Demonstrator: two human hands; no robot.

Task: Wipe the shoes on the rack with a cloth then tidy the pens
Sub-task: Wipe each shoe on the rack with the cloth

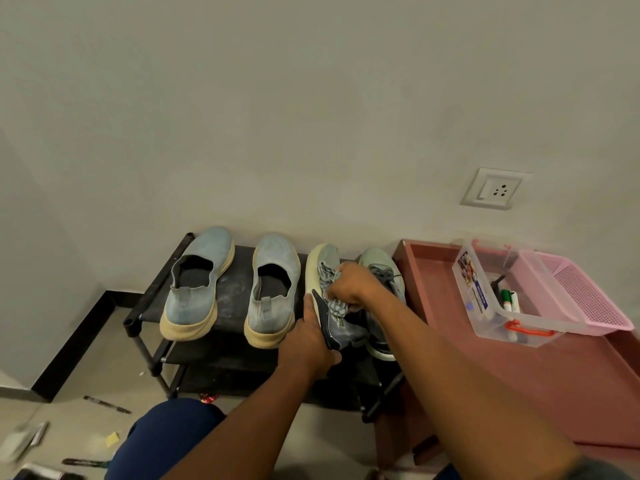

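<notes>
On the rack, the left hand grasps the heel of the tilted grey shoe. The right hand clenches a cloth against that shoe's upper. Pens lie in a clear box right of the rack.

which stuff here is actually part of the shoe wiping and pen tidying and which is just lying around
Part of the job:
- checked cloth in the right hand
- grey sneaker, tilted, held by the left hand
- its mate
- blue slip-ons
- black rack
- pens on floor
- clear box

Lying about:
- pink basket
- wall socket
- yellow scrap
</notes>
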